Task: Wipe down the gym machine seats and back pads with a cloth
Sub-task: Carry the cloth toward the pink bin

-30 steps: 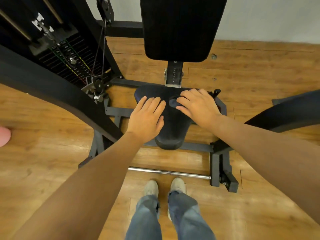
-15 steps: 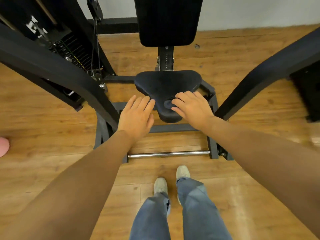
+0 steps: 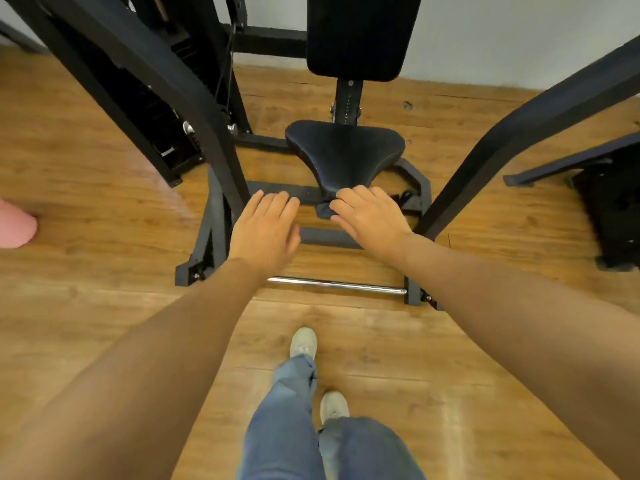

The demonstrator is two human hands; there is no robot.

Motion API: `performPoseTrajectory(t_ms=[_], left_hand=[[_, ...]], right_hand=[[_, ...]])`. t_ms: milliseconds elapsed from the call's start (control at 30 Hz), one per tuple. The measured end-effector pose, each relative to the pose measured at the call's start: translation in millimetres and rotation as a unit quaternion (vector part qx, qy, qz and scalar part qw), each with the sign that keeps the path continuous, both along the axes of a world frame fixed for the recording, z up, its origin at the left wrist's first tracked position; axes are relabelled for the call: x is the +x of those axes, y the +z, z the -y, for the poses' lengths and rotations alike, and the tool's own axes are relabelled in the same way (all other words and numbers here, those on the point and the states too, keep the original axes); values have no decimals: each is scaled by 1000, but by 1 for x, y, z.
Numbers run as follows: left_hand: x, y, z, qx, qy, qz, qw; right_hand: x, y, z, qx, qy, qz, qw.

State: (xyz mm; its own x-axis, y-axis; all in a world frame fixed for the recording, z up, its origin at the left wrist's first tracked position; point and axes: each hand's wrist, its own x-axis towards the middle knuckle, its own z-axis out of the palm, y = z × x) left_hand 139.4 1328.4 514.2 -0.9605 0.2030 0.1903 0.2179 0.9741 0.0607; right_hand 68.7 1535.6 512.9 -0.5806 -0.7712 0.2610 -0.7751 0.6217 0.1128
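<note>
Dark navy padding covers the seat [image 3: 344,155] of the gym machine, a rounded triangular pad whose narrow front tip points toward the person, and a black back pad [image 3: 360,34] stands upright behind it on a metal post [image 3: 347,102] at the far edge of the frame. The right hand [image 3: 369,216] sits at the seat's front tip with its fingers curled over a small dark cloth [image 3: 323,210], a bunched bit of which shows just under the fingertips; the cloth touches or nearly touches the tip, and blur makes it hard to tell which. The left hand [image 3: 265,230] hangs beside it, off the seat's left edge, palm down with fingers straight and close together, holding nothing. Below both hands the black base frame [image 3: 221,216] rests on the wooden floor [image 3: 86,306], and a chrome bar [image 3: 336,285] runs across its near edge. A sloping black arm [image 3: 156,71] of the machine crosses the left side, a matching arm [image 3: 519,133] crosses the right, and the weight stack [image 3: 145,109] stands behind the left one. Another dark piece of equipment [image 3: 609,202] sits at the right edge of the floor, and a pink object [image 3: 15,225] shows at the left edge. Blue jeans [image 3: 287,427] and pale shoes [image 3: 303,342] fill the bottom centre.
</note>
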Motion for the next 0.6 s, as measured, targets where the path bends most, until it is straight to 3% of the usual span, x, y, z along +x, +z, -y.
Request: performPoseTrajectory(t_ms=[267,600], left_hand=[[109,6,-6,-11,50,-13,999],[233,1,52,5,162,-12,987]], right_hand=[[66,5,4,38,63,19,997],[151,9,93,64,172,26,983]])
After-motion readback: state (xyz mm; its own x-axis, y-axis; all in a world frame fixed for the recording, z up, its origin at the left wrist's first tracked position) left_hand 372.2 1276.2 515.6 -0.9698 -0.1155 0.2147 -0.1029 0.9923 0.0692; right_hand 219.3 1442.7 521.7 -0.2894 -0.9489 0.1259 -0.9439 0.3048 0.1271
